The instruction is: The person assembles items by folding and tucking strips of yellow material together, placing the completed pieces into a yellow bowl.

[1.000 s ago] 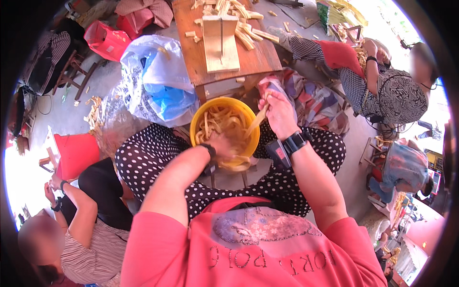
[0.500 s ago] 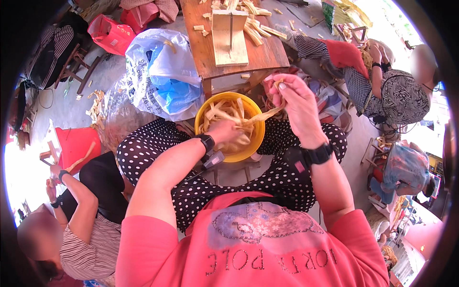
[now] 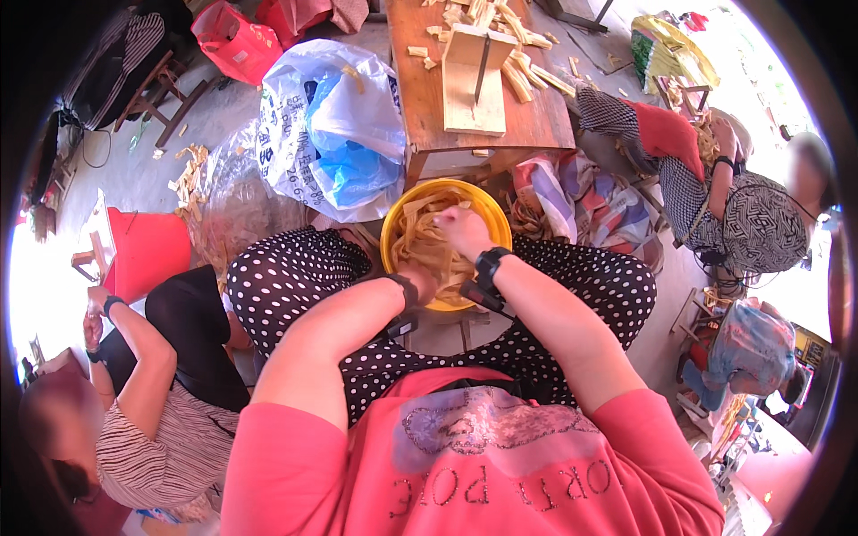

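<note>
Between my knees stands a yellow bucket (image 3: 504,234) holding a heap of soft, tan strips (image 3: 420,234). Both my hands are inside its rim. My left hand (image 3: 418,279) is low at the near left side of the heap, its fingers hidden among the strips. Higher and to the right, my right hand (image 3: 465,230) lies over the strips with its fingers curled closed. What those fingers hold is hidden. Dark bands circle both my wrists.
Beyond the bucket is a wooden table (image 3: 429,98) with a slotted wooden block (image 3: 474,89) and pale pieces. A white plastic bag (image 3: 349,134) stands left of it. One co-worker (image 3: 152,420) sits at left, another (image 3: 760,214) at right. A red bucket (image 3: 152,250) is at far left.
My right hand has come down and left into the bucket, from above its right side where it held up a strip. My left hand has shifted toward the bucket's near side. The view has shifted slightly.
</note>
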`<state>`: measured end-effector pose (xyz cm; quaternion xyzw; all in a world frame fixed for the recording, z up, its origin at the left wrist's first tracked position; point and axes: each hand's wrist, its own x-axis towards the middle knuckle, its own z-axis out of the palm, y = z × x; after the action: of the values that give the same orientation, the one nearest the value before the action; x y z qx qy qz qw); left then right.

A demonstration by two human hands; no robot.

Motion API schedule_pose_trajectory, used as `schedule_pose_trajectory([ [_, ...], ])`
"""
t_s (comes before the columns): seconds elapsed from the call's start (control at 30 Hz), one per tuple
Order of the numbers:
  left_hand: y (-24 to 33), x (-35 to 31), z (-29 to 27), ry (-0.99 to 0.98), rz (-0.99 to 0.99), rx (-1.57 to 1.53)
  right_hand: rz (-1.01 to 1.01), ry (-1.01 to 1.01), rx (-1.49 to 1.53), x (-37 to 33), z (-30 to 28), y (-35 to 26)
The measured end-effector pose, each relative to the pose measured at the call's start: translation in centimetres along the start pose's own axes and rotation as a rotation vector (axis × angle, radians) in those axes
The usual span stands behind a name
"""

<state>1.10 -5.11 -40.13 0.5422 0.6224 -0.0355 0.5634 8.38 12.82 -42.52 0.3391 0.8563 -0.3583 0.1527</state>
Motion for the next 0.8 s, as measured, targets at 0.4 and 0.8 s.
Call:
schedule_pose_trajectory([
  [0.4, 3.7, -10.0, -6.7, 0.244, 0.109, 0.080, 0.047, 0.026, 0.590, 0.0, -3.3, -4.1],
  [0.8, 16.3, -35.4, -13.3, 1.350, 0.538, -0.778, -0.459, 0.317, 0.714, -26.7, -33.7, -27.5],
])
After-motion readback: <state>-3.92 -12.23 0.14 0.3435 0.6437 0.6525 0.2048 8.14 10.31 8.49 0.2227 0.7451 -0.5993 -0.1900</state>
